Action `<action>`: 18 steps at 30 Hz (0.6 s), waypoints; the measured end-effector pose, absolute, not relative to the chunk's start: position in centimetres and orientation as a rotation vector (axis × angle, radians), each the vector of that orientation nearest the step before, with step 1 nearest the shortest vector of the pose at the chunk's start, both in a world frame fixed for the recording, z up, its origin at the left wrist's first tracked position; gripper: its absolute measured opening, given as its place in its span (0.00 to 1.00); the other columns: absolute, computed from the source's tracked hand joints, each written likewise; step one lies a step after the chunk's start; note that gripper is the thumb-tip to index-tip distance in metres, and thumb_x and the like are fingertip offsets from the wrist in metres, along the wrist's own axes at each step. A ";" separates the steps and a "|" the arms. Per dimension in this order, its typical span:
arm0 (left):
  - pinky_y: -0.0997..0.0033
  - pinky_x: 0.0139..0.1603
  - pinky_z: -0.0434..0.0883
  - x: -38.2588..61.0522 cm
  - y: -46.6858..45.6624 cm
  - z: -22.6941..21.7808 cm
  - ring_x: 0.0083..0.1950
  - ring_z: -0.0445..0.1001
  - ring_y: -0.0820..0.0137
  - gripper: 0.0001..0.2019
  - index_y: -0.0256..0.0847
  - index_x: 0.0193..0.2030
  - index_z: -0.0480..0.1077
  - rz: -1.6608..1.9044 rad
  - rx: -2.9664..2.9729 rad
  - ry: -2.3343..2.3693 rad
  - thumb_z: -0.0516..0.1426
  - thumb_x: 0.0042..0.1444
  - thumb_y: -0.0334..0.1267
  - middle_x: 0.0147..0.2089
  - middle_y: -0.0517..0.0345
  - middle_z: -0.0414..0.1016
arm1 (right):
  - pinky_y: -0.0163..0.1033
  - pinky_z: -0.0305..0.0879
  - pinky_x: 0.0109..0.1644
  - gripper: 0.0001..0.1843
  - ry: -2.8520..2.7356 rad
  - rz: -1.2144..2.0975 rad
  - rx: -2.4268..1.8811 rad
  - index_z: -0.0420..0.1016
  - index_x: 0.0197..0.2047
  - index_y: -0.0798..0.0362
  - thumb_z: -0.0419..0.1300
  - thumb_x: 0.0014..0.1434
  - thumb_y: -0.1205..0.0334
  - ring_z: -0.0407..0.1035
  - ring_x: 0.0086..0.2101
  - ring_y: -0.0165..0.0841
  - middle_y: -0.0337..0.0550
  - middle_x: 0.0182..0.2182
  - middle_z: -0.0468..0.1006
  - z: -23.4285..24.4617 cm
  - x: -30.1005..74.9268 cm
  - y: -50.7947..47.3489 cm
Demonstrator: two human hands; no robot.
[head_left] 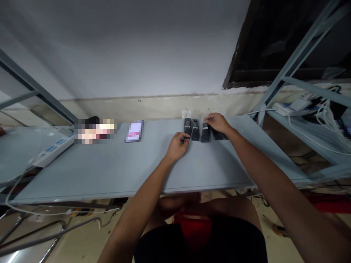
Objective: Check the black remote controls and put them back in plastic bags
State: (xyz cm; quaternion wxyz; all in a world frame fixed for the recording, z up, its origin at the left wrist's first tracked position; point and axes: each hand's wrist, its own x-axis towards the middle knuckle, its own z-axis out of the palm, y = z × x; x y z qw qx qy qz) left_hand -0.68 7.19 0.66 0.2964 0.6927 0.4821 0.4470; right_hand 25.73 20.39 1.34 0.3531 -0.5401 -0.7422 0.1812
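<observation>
Several slim black devices, which look like remote controls, lie side by side in clear plastic bags near the table's back edge. My left hand (177, 145) is curled at the lower end of the leftmost bagged remote (187, 126), thumb and fingers pinched together around something small and dark. Right of that lies a second bagged remote (195, 130). At the top of the third bagged remote (205, 132), my right hand (218, 122) has its fingers closed on the bag's upper end. Another bagged remote (218, 134) is partly hidden beneath my right hand and forearm.
On the blue-grey table (109, 168), a phone (134, 130) with a lit, blurred screen lies left of centre. Further left are a blurred patch (94, 130) and a white power strip (53, 149). Metal frame posts stand at both sides; white cables (326, 117) tangle at the right.
</observation>
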 end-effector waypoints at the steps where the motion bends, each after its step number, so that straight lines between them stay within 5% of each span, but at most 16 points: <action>1: 0.71 0.42 0.70 -0.7 7.2 0.7 0.39 0.73 0.71 0.09 0.40 0.45 0.77 1.185 1.844 1.288 0.59 0.59 0.29 0.48 0.52 0.74 | 0.49 0.69 0.59 0.06 -1.947 0.440 -1.444 0.84 0.38 0.52 0.65 0.58 0.66 0.76 0.48 0.40 0.50 0.49 0.81 1.6 25.5 20.8; 6: 0.72 0.40 0.69 -0.9 7.3 0.5 0.39 0.73 0.71 0.09 0.40 0.44 0.78 1.169 1.871 1.278 0.58 0.61 0.29 0.47 0.52 0.76 | 0.50 0.62 0.65 0.13 -2.087 0.206 -1.402 0.84 0.50 0.53 0.65 0.62 0.62 0.71 0.58 0.46 0.58 0.57 0.76 3.0 23.2 18.4; 11: 0.70 0.43 0.70 -0.9 7.6 0.1 0.40 0.75 0.68 0.09 0.41 0.44 0.78 1.165 1.869 1.238 0.59 0.59 0.30 0.44 0.53 0.79 | 0.48 0.66 0.54 0.32 -2.503 0.126 -1.177 0.77 0.63 0.48 0.68 0.60 0.44 0.74 0.47 0.48 0.52 0.42 0.82 2.6 21.0 13.3; 18: 0.69 0.40 0.75 -0.7 7.5 0.3 0.41 0.79 0.67 0.14 0.38 0.50 0.74 1.154 1.491 1.148 0.62 0.62 0.43 0.43 0.51 0.79 | 0.44 0.67 0.49 0.17 -2.451 0.119 -1.103 0.83 0.52 0.51 0.54 0.71 0.61 0.75 0.42 0.43 0.51 0.38 0.82 1.3 19.7 10.4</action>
